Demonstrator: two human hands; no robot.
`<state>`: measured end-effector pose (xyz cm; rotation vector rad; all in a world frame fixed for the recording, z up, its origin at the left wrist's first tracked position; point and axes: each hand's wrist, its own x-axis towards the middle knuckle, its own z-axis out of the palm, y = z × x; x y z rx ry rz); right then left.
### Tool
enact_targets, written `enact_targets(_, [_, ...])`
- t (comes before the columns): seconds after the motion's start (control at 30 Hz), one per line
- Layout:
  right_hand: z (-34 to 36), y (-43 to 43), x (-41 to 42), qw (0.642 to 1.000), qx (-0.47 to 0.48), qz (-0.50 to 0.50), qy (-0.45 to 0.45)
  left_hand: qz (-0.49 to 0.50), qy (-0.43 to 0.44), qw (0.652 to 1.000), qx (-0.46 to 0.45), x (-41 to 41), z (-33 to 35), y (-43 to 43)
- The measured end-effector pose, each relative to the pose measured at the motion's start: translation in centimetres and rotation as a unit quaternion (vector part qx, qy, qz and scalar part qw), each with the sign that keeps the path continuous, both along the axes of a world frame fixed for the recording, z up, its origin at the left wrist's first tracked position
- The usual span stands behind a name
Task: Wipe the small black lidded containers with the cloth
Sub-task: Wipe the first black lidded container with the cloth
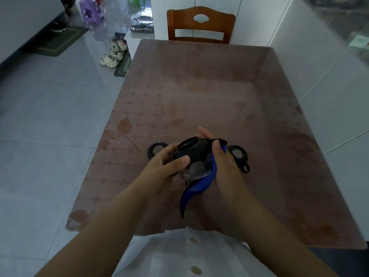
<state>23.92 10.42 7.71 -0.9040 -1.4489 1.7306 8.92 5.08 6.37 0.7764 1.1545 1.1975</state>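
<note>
A: Where's the container?
B: Black container [193, 149] is tilted above the near half of the desk [199, 86]. Left grip [167, 162] clasps its body. Right grip [225, 162] grasps the blue cloth [199, 186] against its side, and the cloth tail hangs down.
A: Room?
B: Far half of the desk is bare up to the chair [200, 25]. Left edge is open to the floor [50, 116]. The second container [157, 149] sits just beside the left grip, the third container [237, 152] just beside the right.
A: Hidden?
B: Second one is half covered by fingers. The clear part under the held one is blurred, so I can't tell lid from body.

Three black containers [192, 150] [150, 152] [237, 153] (one held), one cloth [199, 185], one chair [200, 25]
</note>
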Motion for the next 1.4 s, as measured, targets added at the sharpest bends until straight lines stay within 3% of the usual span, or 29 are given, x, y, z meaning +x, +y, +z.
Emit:
enact_targets(0.17, [-0.2, 0.1, -0.1, 1.0, -0.022, 0.016, 0.006, -0.011, -0.063, 0.998, 0.004, -0.3, -0.4, -0.2])
enact_targets(0.3, [-0.5, 0.1, -0.1, 1.0, -0.016, 0.005, -0.011, -0.003, -0.013, 0.999, -0.031, -0.6, -0.5, -0.1])
enact_targets(0.53, [0.6, 0.7, -0.6, 0.974, 0.143, 0.036, -0.172, 0.019, 0.047, 0.999, -0.011, 0.2, 0.0, -0.2])
enact_targets(0.63, [1.4, 1.1, -0.5, 0.984, 0.112, 0.03, -0.135, 0.014, 0.014, 1.0, 0.001, 0.0, -0.1, -0.2])
enact_targets(0.9, [0.8, 1.2, -0.1, 0.993, -0.104, 0.019, 0.057, 0.016, -0.081, 0.997, -0.005, -0.1, -0.1, 0.0])
enact_targets(1.03, [0.0, 1.1, 0.1, 0.993, -0.101, -0.02, 0.049, 0.088, 0.035, 0.995, -0.039, 0.6, 0.0, 0.6])
enact_targets(1.2, [-1.0, 0.4, -0.1, 0.997, -0.056, -0.059, -0.005, 0.134, 0.237, 0.962, 0.011, 1.9, 0.8, 0.7])
enact_targets(1.27, [-1.0, 0.2, -0.5, 0.997, -0.035, -0.068, -0.029, 0.115, 0.246, 0.962, 0.017, 2.6, 1.0, 0.8])
enact_targets(1.4, [-0.9, 0.0, -1.2, 0.995, 0.021, -0.057, -0.074, 0.088, 0.161, 0.983, -0.015, 2.9, 1.0, 1.3])
